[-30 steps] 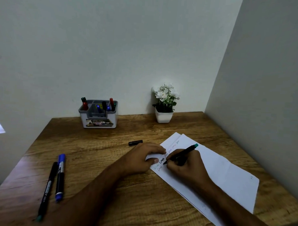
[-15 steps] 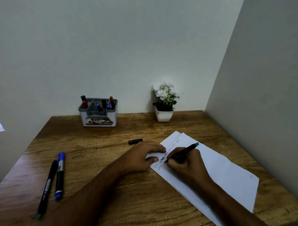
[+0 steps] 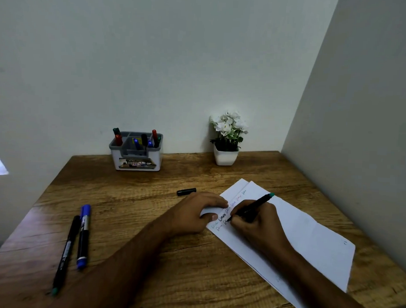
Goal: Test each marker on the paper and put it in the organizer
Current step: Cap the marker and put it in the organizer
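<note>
Nearest, two markers [image 3: 74, 239] lie untested at the table [image 3: 147, 267] edge. On the paper [image 3: 309, 238], a black marker [image 3: 253, 206] is gripped by the right hand [image 3: 255, 222], tip down; the sheet is pinned by the left hand [image 3: 195, 213], fingers curled over its corner. The loose cap [image 3: 186, 191] could be knocked away. The organizer [image 3: 137, 154] stands farthest.

Table [image 3: 131, 209] showing brown wood grain w/ dark streaks. Paper [image 3: 309, 233] showing white, w/ black, blue & red scribbles. Marker in use [image 3: 253, 206] showing black w/ teal end. Organizer [image 3: 137, 155] showing white w/ grey rim, holding red, blue, green & black caps. Pot [image 3: 225, 157] showing white, flowers white w/ green leaves.
</note>
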